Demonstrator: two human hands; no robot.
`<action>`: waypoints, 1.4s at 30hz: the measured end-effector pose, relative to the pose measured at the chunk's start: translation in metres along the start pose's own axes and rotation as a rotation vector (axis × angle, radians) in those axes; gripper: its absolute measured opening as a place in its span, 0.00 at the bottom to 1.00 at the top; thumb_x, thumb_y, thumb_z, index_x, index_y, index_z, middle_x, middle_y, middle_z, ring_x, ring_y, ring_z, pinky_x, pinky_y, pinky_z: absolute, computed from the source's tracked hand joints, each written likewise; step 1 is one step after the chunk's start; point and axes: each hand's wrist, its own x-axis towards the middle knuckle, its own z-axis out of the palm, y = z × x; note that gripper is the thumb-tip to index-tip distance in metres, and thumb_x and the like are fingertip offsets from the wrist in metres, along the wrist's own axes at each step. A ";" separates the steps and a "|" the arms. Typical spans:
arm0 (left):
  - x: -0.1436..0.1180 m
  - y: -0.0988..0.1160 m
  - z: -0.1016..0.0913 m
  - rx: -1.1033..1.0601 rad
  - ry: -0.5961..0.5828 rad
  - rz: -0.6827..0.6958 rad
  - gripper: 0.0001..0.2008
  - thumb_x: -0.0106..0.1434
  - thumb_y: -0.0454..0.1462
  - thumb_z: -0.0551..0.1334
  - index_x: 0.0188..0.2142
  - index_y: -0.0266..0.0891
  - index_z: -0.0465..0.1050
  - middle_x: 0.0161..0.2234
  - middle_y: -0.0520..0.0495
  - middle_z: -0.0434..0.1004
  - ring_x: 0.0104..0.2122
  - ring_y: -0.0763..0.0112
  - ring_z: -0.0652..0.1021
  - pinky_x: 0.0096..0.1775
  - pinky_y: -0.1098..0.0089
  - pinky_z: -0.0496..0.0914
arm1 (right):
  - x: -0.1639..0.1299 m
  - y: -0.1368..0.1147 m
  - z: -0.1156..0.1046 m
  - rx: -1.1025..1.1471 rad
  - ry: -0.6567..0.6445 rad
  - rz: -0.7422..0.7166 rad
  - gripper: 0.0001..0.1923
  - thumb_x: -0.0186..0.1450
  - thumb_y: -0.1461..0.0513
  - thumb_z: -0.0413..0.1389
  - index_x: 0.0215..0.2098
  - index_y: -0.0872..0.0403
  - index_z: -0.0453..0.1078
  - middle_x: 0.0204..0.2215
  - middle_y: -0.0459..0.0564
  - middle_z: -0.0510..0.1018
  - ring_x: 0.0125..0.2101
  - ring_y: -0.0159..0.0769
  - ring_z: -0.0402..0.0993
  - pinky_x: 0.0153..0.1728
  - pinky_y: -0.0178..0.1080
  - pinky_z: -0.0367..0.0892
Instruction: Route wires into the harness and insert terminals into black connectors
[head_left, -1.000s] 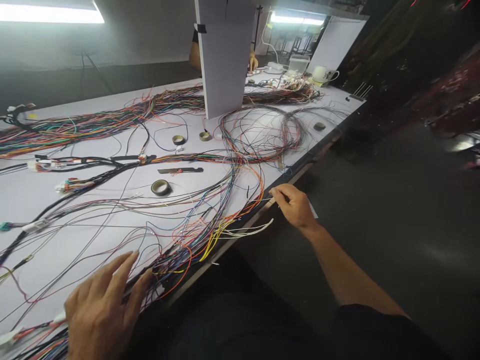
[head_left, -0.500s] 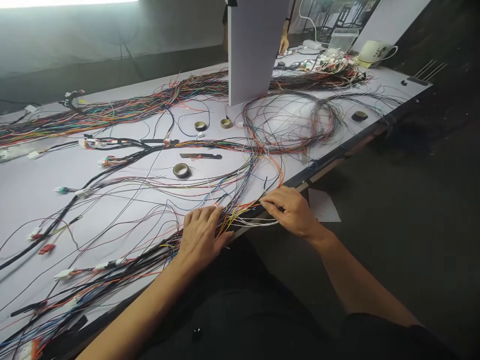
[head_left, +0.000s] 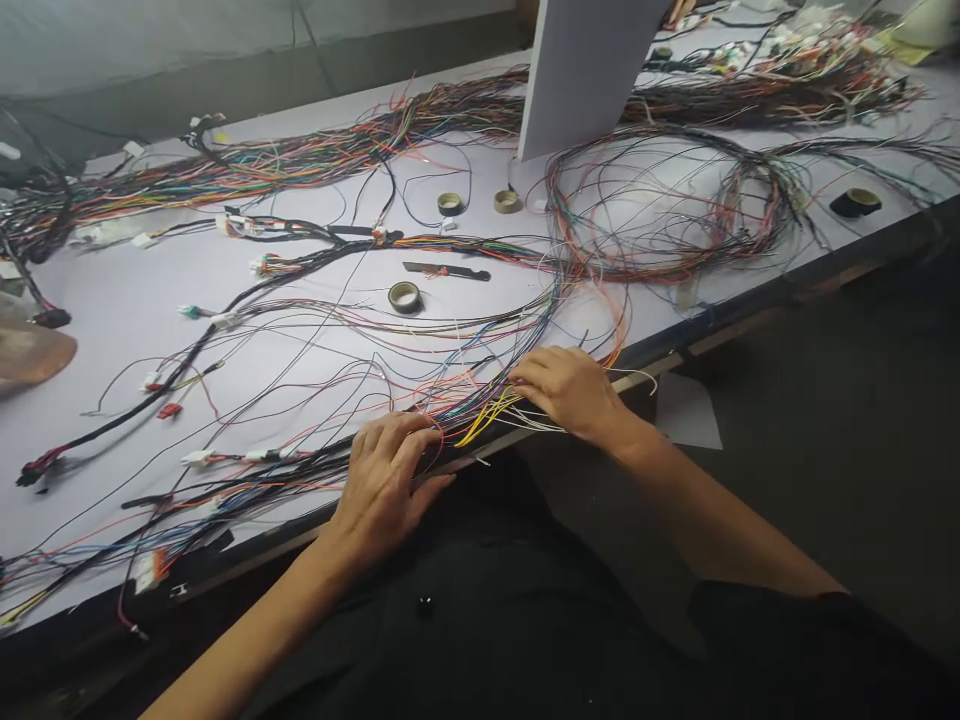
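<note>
2 hands are working at the near edge of the counter (head_left: 112, 330): the left hand (head_left: 386, 480) is lying flat, fingers (head_left: 401, 440) spread, pressing the wire bundle (head_left: 450, 405), while the right hand (head_left: 574, 390) is pinching thin strands, fingers narrow. Most wires are lying loose and untaped, so much sorting seems left. Farther off, 1 tape roll (head_left: 405, 296) is sitting among coiled wires (head_left: 660, 200).

Wires (head_left: 480, 400) lie along the bench's (head_left: 112, 340) near edge, under both hands. A tape roll (head_left: 404, 297) sits behind them. A wire coil (head_left: 660, 210) lies to the right, before a board (head_left: 585, 70).
</note>
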 end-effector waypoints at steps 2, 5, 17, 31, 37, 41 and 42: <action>-0.010 -0.004 0.002 0.001 0.049 -0.013 0.13 0.63 0.38 0.62 0.46 0.39 0.67 0.48 0.40 0.72 0.51 0.56 0.70 0.51 0.55 0.63 | 0.005 0.003 0.001 -0.003 -0.045 -0.047 0.03 0.66 0.61 0.58 0.35 0.53 0.71 0.35 0.47 0.76 0.36 0.36 0.69 0.34 0.39 0.54; -0.014 -0.010 0.008 -0.029 0.071 -0.011 0.08 0.64 0.36 0.60 0.43 0.40 0.70 0.45 0.42 0.73 0.48 0.58 0.71 0.48 0.57 0.66 | 0.009 0.006 -0.004 0.004 -0.009 -0.104 0.04 0.67 0.63 0.56 0.34 0.54 0.68 0.32 0.46 0.75 0.34 0.35 0.69 0.34 0.39 0.54; -0.006 -0.020 0.013 -0.114 0.185 -0.109 0.04 0.66 0.36 0.58 0.37 0.38 0.70 0.37 0.46 0.76 0.40 0.65 0.72 0.44 0.62 0.66 | 0.022 -0.028 -0.081 0.051 0.275 -0.399 0.09 0.72 0.64 0.47 0.43 0.49 0.68 0.38 0.43 0.79 0.35 0.30 0.74 0.40 0.39 0.62; 0.037 -0.005 -0.035 -0.856 0.197 -0.207 0.12 0.64 0.42 0.61 0.31 0.36 0.77 0.27 0.49 0.77 0.29 0.73 0.75 0.35 0.70 0.69 | 0.096 -0.089 -0.124 -0.118 -0.032 -0.469 0.32 0.74 0.49 0.29 0.49 0.49 0.73 0.41 0.41 0.77 0.42 0.30 0.74 0.42 0.42 0.60; 0.025 -0.019 -0.062 -1.136 0.362 -0.396 0.10 0.61 0.41 0.65 0.34 0.36 0.80 0.28 0.47 0.78 0.29 0.72 0.76 0.36 0.69 0.72 | 0.098 -0.066 -0.087 0.051 0.115 -0.319 0.14 0.69 0.54 0.54 0.49 0.49 0.74 0.36 0.46 0.81 0.31 0.34 0.75 0.34 0.38 0.62; 0.015 -0.027 -0.067 -1.194 0.528 -0.455 0.08 0.60 0.40 0.66 0.34 0.37 0.80 0.27 0.48 0.78 0.29 0.74 0.76 0.38 0.69 0.72 | 0.103 -0.069 -0.072 0.207 0.126 -0.271 0.13 0.69 0.58 0.53 0.50 0.50 0.73 0.33 0.45 0.80 0.30 0.33 0.74 0.33 0.37 0.62; 0.012 -0.029 -0.066 -1.222 0.562 -0.485 0.08 0.59 0.40 0.66 0.34 0.37 0.80 0.27 0.48 0.78 0.28 0.74 0.76 0.38 0.69 0.72 | 0.105 -0.071 -0.069 0.241 0.134 -0.270 0.16 0.68 0.58 0.54 0.54 0.50 0.69 0.36 0.46 0.80 0.31 0.34 0.75 0.35 0.38 0.63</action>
